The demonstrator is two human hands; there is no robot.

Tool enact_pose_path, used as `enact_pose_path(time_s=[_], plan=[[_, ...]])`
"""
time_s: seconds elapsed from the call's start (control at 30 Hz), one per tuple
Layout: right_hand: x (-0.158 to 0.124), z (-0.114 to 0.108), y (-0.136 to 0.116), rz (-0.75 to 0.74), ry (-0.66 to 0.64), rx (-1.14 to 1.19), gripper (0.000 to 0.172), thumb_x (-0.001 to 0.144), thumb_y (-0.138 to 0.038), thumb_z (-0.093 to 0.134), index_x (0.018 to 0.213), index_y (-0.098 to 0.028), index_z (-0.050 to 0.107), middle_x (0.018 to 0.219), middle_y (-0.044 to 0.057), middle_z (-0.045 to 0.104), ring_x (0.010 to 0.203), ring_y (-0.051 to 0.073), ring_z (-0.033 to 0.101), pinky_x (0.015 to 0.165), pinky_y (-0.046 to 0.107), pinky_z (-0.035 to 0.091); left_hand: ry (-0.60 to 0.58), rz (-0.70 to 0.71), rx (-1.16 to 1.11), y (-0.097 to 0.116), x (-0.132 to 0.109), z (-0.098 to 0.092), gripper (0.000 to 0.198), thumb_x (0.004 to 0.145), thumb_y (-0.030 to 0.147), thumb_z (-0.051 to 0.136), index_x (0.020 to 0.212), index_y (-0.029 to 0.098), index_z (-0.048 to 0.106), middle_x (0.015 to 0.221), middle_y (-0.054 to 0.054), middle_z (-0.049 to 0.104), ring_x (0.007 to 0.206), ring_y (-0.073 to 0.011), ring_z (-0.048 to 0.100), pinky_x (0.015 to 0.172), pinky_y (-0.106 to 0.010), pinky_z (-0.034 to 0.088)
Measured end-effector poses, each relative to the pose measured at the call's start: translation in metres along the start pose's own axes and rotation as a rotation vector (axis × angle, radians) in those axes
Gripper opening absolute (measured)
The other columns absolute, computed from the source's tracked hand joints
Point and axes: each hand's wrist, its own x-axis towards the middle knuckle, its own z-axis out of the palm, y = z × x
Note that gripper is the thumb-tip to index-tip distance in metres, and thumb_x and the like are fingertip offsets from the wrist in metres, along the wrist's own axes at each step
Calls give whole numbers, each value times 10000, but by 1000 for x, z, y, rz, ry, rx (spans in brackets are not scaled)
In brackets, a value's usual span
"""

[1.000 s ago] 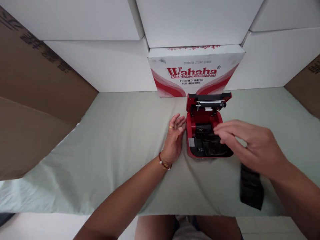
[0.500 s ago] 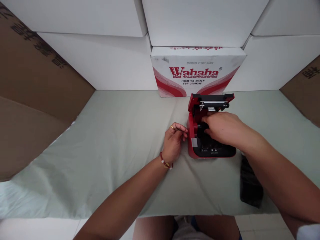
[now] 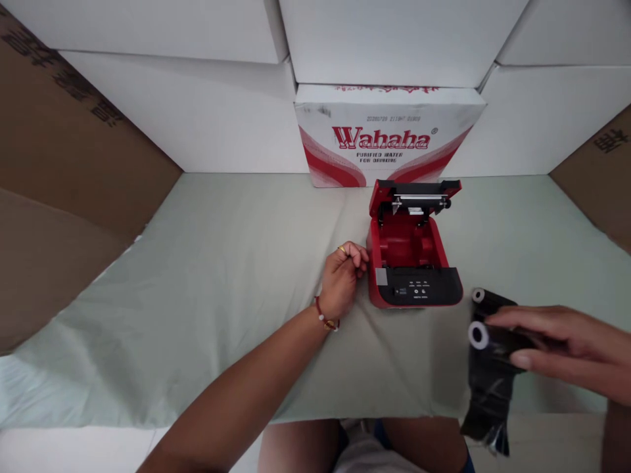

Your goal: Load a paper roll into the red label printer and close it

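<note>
Right hand (image 3: 557, 348) gripping black ribbon rolls (image 3: 493, 335)
Left hand (image 3: 340, 279) fingers curled, beside open red printer (image 3: 411, 256); holding nothing

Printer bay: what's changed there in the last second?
The right hand came out of the red printer and swung right toward the near edge of the table, now holding the black ribbon rolls it lifted out; the bay is bare red. The left hand stayed at the printer's left side, the lid stayed open, and the Wahaha box did not move.
</note>
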Motion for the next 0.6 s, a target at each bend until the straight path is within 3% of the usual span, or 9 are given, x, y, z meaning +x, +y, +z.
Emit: enact_pose_path(time_s=[0.1, 0.17, 0.27, 0.37, 0.47, 0.6], plan=[[1, 20, 1, 42, 1, 21, 483, 1045, -711, 605, 1298, -364, 827, 1043, 36, 872, 970, 313, 827, 881, 465, 702, 15, -12, -1, 1, 1, 0, 105, 626, 135, 591, 620, 211, 519, 728, 6, 626, 607, -99, 469, 561, -234, 339], [2, 25, 12, 83, -9, 35, 459, 1048, -686, 618, 1310, -369, 821, 1067, 36, 875, 991, 320, 833, 886, 476, 706, 25, -19, -1, 2, 1, 0, 99, 626, 136, 603, 619, 211, 538, 712, 9, 618, 600, -99, 471, 549, -234, 330], [-9, 22, 45, 172, -35, 30, 319, 1065, -560, 663, 1248, -358, 830, 1018, 38, 883, 788, 262, 830, 673, 371, 681, 22, -29, 10, 4, 2, 1, 78, 636, 142, 611, 621, 209, 574, 698, 10, 616, 586, -97, 461, 539, -239, 330], [-28, 19, 82, 226, -47, -69, 224, 1051, -469, 709, 1161, -327, 844, 969, 57, 874, 567, 208, 745, 461, 331, 554, 20, -34, 11, 6, 1, 2, 68, 631, 144, 614, 615, 208, 596, 673, 20, 598, 570, -90, 449, 536, -235, 332], [-39, 22, 100, 174, -55, -121, 280, 1072, -501, 641, 1145, -328, 849, 1006, 55, 873, 748, 270, 801, 602, 398, 619, 24, -42, 15, 7, 0, 2, 61, 630, 149, 622, 622, 207, 605, 660, 30, 587, 564, -85, 446, 534, -230, 334], [-35, 33, 97, 187, -213, -118, 402, 1057, -571, 594, 1234, -310, 843, 1159, 80, 877, 910, 323, 763, 805, 519, 646, 19, -45, 31, 6, 0, 2, 44, 641, 166, 616, 639, 208, 602, 677, 31, 595, 573, -86, 449, 545, -232, 347]])
